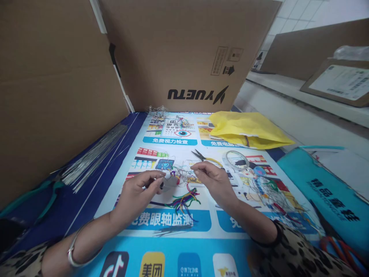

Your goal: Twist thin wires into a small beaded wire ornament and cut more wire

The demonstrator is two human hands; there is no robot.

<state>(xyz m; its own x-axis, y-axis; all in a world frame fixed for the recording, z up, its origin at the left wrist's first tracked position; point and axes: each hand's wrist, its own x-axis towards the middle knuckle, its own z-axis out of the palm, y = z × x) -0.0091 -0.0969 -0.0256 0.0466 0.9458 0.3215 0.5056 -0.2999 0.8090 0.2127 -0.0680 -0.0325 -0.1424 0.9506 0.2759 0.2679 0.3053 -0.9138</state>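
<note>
My left hand (141, 188) is pinched shut on a small white piece with a purple bit (170, 174) at its tip. My right hand (213, 179) is pinched shut on thin clear wire (184, 171) that runs to that piece. Both hands hover over a printed poster (173, 221). Just below them lies a bunch of coloured wire strands (186, 200). A silver bangle (73, 252) sits on my left wrist.
Yellow-handled pliers (206, 157) and a roll of tape (238, 159) lie beyond my hands. A yellow bag (248, 129) sits further back. Straight silver wires (92, 157) lie left, teal-handled pliers (31, 194) beside them. Cardboard walls (57, 88) stand behind and left. Tangled wire (271, 192) lies right.
</note>
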